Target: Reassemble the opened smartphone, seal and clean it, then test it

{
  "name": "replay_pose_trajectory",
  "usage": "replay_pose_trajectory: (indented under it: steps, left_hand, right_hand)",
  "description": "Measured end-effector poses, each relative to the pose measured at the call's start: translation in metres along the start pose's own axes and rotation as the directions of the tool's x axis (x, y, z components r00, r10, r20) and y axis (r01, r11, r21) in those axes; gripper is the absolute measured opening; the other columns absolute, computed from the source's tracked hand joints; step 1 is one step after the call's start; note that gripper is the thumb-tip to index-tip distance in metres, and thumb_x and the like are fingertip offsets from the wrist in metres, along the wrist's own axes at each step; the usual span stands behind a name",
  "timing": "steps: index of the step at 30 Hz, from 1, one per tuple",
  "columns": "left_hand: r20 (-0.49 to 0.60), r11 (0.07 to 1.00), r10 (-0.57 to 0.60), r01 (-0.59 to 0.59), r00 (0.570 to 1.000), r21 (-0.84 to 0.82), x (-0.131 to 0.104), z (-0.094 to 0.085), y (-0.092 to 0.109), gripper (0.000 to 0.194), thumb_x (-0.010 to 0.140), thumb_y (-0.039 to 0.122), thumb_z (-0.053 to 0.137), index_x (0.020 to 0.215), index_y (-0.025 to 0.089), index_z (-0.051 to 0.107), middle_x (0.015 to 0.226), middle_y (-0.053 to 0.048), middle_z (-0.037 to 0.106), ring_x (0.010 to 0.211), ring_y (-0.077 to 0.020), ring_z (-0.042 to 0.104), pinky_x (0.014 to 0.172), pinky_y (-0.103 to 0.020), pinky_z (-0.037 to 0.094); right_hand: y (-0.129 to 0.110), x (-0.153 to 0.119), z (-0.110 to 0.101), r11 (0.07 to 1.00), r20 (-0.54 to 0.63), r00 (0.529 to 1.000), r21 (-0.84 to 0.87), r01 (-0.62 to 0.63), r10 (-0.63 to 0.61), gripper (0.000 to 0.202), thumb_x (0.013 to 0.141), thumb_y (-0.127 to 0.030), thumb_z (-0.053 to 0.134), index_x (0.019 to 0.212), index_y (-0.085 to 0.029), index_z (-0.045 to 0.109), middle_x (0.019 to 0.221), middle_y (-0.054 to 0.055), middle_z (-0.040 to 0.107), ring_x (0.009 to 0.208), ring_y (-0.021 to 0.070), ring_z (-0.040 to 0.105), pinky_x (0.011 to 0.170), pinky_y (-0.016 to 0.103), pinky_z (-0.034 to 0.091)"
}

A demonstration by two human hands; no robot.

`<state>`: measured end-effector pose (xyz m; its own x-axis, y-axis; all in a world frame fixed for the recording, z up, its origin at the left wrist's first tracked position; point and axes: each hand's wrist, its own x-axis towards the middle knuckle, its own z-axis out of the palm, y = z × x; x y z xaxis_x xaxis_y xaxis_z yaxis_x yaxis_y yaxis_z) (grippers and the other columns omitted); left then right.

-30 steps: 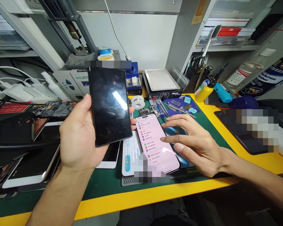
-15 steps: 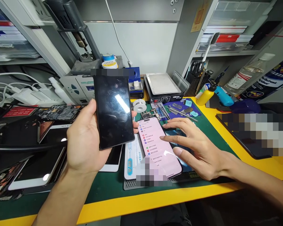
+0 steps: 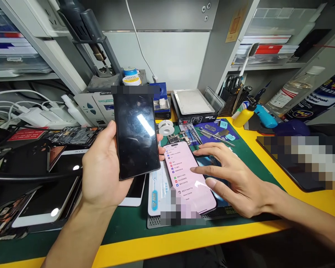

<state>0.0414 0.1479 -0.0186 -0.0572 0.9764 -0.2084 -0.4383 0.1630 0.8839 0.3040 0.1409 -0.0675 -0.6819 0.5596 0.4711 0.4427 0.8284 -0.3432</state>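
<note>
My left hand (image 3: 102, 167) is wrapped round a black smartphone (image 3: 136, 137) with a dark, smudged screen, held up off the bench and facing me. A second smartphone (image 3: 188, 178) lies lit on the work mat, showing a settings list on a pinkish-white screen. Over its right edge is my right hand (image 3: 231, 176), open, with fingers spread and the index fingertip at the screen. Whether that fingertip touches the glass I cannot tell. Under the lit phone sits a white and blue card (image 3: 157, 190). A blurred patch hides the phone's lower left corner.
Dismantled phones and screens (image 3: 44, 190) are piled at the left. Behind lie a solder spool (image 3: 166, 127), a circuit board (image 3: 178, 138), tweezers (image 3: 194, 134) and a heating plate (image 3: 194, 101). A yellow bottle (image 3: 243, 117) and a dark phone (image 3: 293, 167) are at the right.
The whole view has shifted slightly, so everything sits a little lower in the picture. Both hands keep nearly the same pose, and the list on the lit screen looks unchanged.
</note>
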Motion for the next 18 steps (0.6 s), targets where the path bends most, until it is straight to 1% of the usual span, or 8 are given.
replay_pose_trajectory:
  steps: [4,7,10,15,18]
  left_hand:
    - [-0.009,1.000,-0.006,0.006,1.000,0.006,0.0007,0.0005,-0.0004,0.057,0.100,0.048,0.032,0.114,0.011,0.073,0.096,-0.020,0.078,0.072,-0.0347,0.075,0.070,-0.051,0.063]
    - [-0.006,1.000,-0.009,0.009,1.000,0.007,0.0001,0.0003,-0.0002,0.056,0.099,0.048,0.033,0.114,0.012,0.073,0.096,-0.020,0.078,0.073,-0.0351,0.076,0.071,-0.051,0.063]
    - [0.005,1.000,-0.010,0.010,1.000,0.007,-0.0007,-0.0005,-0.0001,0.056,0.099,0.048,0.033,0.115,0.011,0.072,0.098,-0.020,0.078,0.075,-0.0354,0.076,0.073,-0.052,0.063]
    - [-0.004,1.000,-0.007,0.007,1.000,0.007,-0.0013,-0.0024,-0.0006,0.056,0.099,0.049,0.033,0.116,0.012,0.072,0.098,-0.021,0.078,0.074,-0.0351,0.075,0.073,-0.052,0.063]
    - [-0.009,1.000,-0.009,0.009,1.000,-0.004,-0.0005,-0.0020,-0.0002,0.056,0.099,0.049,0.034,0.114,0.011,0.073,0.097,-0.021,0.078,0.074,-0.0352,0.076,0.073,-0.052,0.063]
  right_hand:
    - [-0.0020,0.0017,-0.0022,0.997,-0.029,0.998,0.066,0.048,-0.046,0.025,0.087,-0.015,0.060,0.104,-0.016,0.078,0.120,0.017,0.063,0.122,0.0345,0.052,0.098,0.057,0.048]
    - [-0.0033,0.0027,-0.0032,0.992,-0.052,0.996,0.091,0.084,-0.079,0.025,0.084,-0.013,0.059,0.101,-0.016,0.078,0.116,0.017,0.065,0.120,0.0346,0.054,0.097,0.056,0.049]
    - [-0.0035,0.0024,-0.0031,0.992,-0.066,0.995,0.091,0.086,-0.080,0.028,0.085,-0.014,0.058,0.105,-0.015,0.077,0.117,0.017,0.065,0.120,0.0349,0.055,0.098,0.056,0.049]
    - [-0.0018,0.0010,-0.0011,1.000,-0.043,0.999,0.019,0.019,-0.018,0.033,0.088,-0.019,0.058,0.118,-0.012,0.072,0.126,0.020,0.062,0.123,0.0357,0.053,0.100,0.059,0.048]
    - [-0.0015,0.0007,-0.0006,1.000,-0.008,1.000,-0.012,-0.001,0.001,0.031,0.090,-0.020,0.058,0.116,-0.014,0.073,0.128,0.020,0.061,0.125,0.0356,0.051,0.101,0.060,0.046]
